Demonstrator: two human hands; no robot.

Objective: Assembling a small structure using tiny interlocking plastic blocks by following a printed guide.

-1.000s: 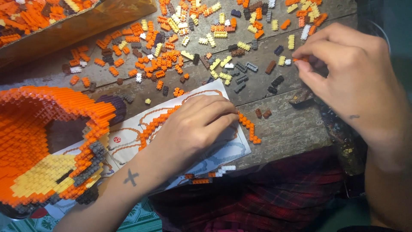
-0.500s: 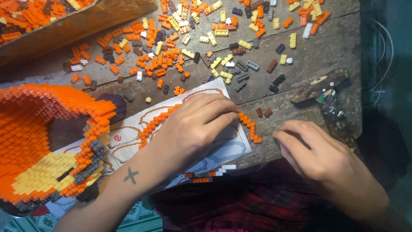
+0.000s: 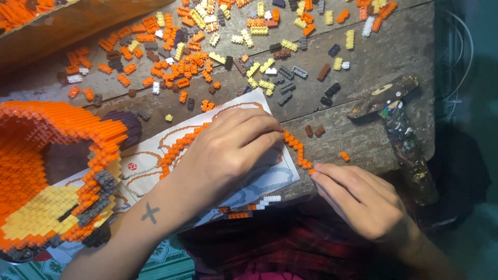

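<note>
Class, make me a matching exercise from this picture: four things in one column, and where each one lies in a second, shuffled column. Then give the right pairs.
Things
1. Hammer
2. Orange brick model
3. Left hand
4. Right hand

Places
A. At the left edge of the view
B. Flat on the printed sheet, fingertips on the orange chain
C. On the table's right side, beside the loose bricks
D. At the near table edge, fingertips at the lower end of the orange chain

Pairs: 1-C, 2-A, 3-B, 4-D
</note>
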